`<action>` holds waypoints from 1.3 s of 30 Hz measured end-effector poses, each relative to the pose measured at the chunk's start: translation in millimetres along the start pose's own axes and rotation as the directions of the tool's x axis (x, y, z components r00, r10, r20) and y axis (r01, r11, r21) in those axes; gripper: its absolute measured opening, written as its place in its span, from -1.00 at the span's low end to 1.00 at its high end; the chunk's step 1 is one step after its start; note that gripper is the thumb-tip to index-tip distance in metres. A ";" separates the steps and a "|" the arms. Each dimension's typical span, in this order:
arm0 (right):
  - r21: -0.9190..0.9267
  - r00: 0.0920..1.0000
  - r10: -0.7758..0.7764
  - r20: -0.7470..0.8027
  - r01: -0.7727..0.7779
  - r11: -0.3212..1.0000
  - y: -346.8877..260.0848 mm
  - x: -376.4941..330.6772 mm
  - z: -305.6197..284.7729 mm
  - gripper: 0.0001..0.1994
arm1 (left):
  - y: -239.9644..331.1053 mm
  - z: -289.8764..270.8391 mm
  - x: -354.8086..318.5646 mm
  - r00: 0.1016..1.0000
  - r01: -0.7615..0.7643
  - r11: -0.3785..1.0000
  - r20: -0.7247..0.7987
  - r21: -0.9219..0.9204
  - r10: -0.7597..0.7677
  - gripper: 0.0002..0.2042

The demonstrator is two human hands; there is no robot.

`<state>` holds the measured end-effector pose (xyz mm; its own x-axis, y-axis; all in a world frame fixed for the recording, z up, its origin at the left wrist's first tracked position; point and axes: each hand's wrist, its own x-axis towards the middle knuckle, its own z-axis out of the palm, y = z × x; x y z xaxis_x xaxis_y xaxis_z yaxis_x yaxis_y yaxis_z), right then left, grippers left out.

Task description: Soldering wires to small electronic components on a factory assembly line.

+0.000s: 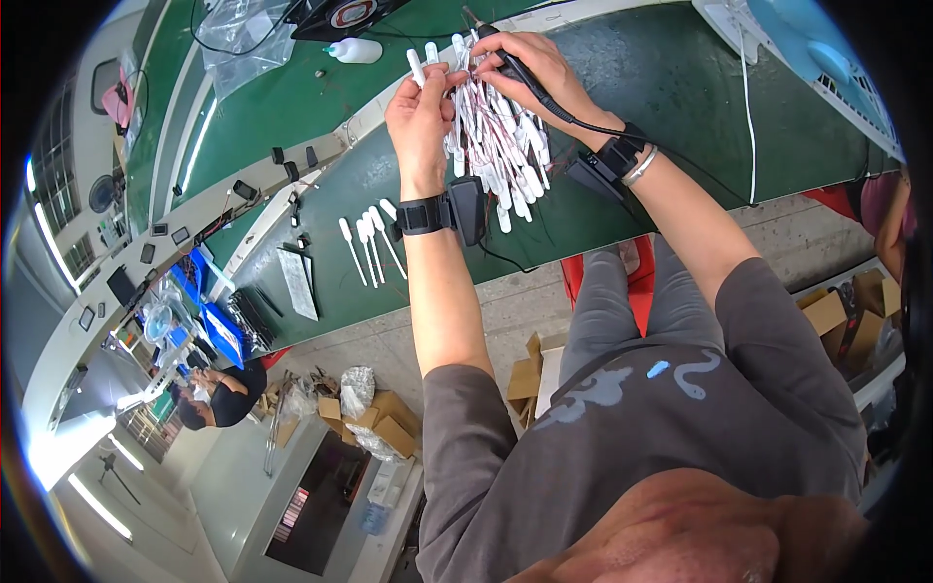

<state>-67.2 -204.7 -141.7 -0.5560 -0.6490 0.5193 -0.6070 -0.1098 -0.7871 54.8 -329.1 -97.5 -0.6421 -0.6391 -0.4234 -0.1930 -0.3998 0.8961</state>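
- Because a row of loose white sticks (345, 231) lies just beside the left forearm (442, 291), a sideways sweep of that arm could scatter them across the green table (651, 73).
- Held by the left hand (418, 121), one white stick (416, 66) sits at the far left end of the heap, its fingers narrow around it; a weak pinch could let it drop among the others.
- Between the hands and nearer the body, the pile of white sticks (501, 160) lies on the table with thin reddish wires crossing it; these look tangled, so a tug on one could drag its neighbours.
- The right hand (546, 70) curls its fingers around a black pen-like tool (536, 92), metal tip pointing away from the body. Whether its fingertips also pinch a wire, I cannot tell. If that tip is hot, a careless turn could scorch plastic or the left fingers.
- Around these, from the left: a plastic bag (243, 44), a flat strip (298, 282) and a white bottle (355, 51), all apart from the hands.
- The left wrist's black box (468, 211) sits near the pile and might catch a wire.
- The tool's black cord (680, 165) passes the right wrist, where it could snag; beyond runs a white cord (748, 107).
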 end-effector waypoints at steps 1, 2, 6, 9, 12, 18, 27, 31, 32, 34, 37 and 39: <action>0.000 1.000 0.001 -0.001 -0.001 1.000 1.0 -0.4 0.2 -0.76 | 0.5 0.3 0.3 1.000 0.001 1.000 0.001 0.001 -0.001 -0.87; -0.005 1.000 0.008 0.003 -0.008 1.000 1.9 -0.8 0.4 -0.76 | 1.2 0.3 0.7 1.000 0.006 1.000 0.009 -0.001 -0.006 -0.88; -0.008 1.000 0.022 0.004 -0.022 1.000 3.8 -1.8 1.7 -0.73 | 3.5 0.8 1.3 0.999 0.018 1.000 0.027 0.005 -0.018 -0.90; 0.004 1.000 0.024 -0.008 -0.024 1.000 3.3 -1.8 2.2 -0.72 | 4.7 0.5 1.5 0.999 0.017 1.000 0.034 0.026 -0.018 -0.93; -0.006 0.995 0.063 0.081 -0.063 0.998 2.3 -3.9 -1.4 -0.69 | 3.0 -3.3 1.6 0.998 0.021 0.997 0.053 0.077 -0.025 -0.90; -0.067 1.000 0.003 0.013 -0.002 0.998 -1.1 -3.1 -1.1 -0.68 | -3.3 -2.7 2.9 0.998 -0.014 0.999 0.064 0.046 0.011 -0.81; -0.042 0.987 0.120 0.109 -0.116 0.992 -2.6 -4.6 0.7 -0.68 | -20.7 -1.0 11.3 0.986 -0.152 0.977 0.096 0.148 0.138 -0.77; -0.052 0.990 0.100 0.100 -0.095 0.994 -0.6 -5.0 2.6 -0.68 | -27.7 -4.3 12.4 0.984 -0.176 0.956 0.082 0.233 0.161 -0.77; -0.052 0.991 0.092 0.092 -0.087 0.995 0.2 -5.1 2.8 -0.68 | -27.8 -4.3 12.1 0.985 -0.171 0.949 0.074 0.264 0.157 -0.77; -0.048 0.992 0.086 0.090 -0.082 0.995 0.8 -5.4 3.7 -0.68 | -27.3 -4.6 11.1 0.986 -0.164 0.963 0.062 0.212 0.154 -0.77; -0.042 0.993 0.080 0.086 -0.077 0.996 0.6 -6.3 3.0 -0.68 | -23.7 -1.3 7.5 0.989 -0.147 0.983 0.044 0.106 0.143 -0.77; -0.068 0.995 0.062 0.073 -0.057 0.996 0.1 -7.2 2.6 -0.67 | -20.7 -0.2 4.1 0.995 -0.095 0.992 0.023 0.082 0.093 -0.77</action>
<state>-61.7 -202.0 -146.4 -0.5496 -0.7081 0.4432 -0.6114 -0.0206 -0.7911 56.3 -323.5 -117.8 -0.6741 -0.6583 -0.3350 -0.1913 -0.2824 0.9400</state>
